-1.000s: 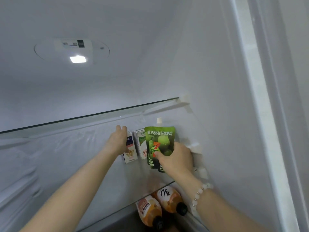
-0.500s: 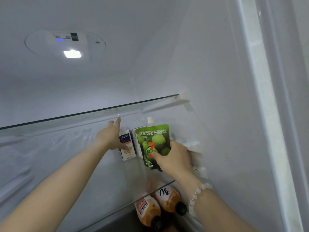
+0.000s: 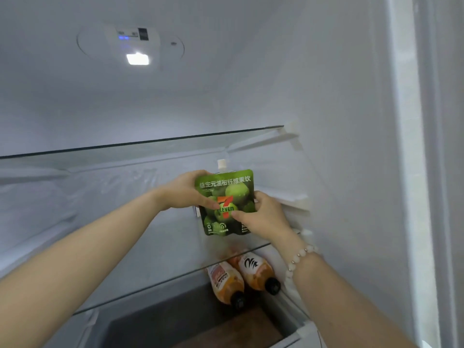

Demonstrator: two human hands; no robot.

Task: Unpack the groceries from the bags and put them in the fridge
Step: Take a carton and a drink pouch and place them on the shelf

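A green drink pouch with a white spout stands upright at the right end of the middle glass shelf inside the fridge. My left hand grips its upper left side, thumb across the front. My right hand holds its lower right edge; a bead bracelet is on that wrist. A sliver of a small carton shows at the pouch's left edge; the cartons are otherwise hidden behind the pouch.
Two orange drink bottles lie under the glass shelf at the right, caps toward me. Another glass shelf runs just above the pouch. The fridge's right wall is close beside my right hand. A lamp glows in the ceiling.
My left hand has left the small cartons and taken hold of the pouch's left side. The pouch now covers the cartons, held by both hands.
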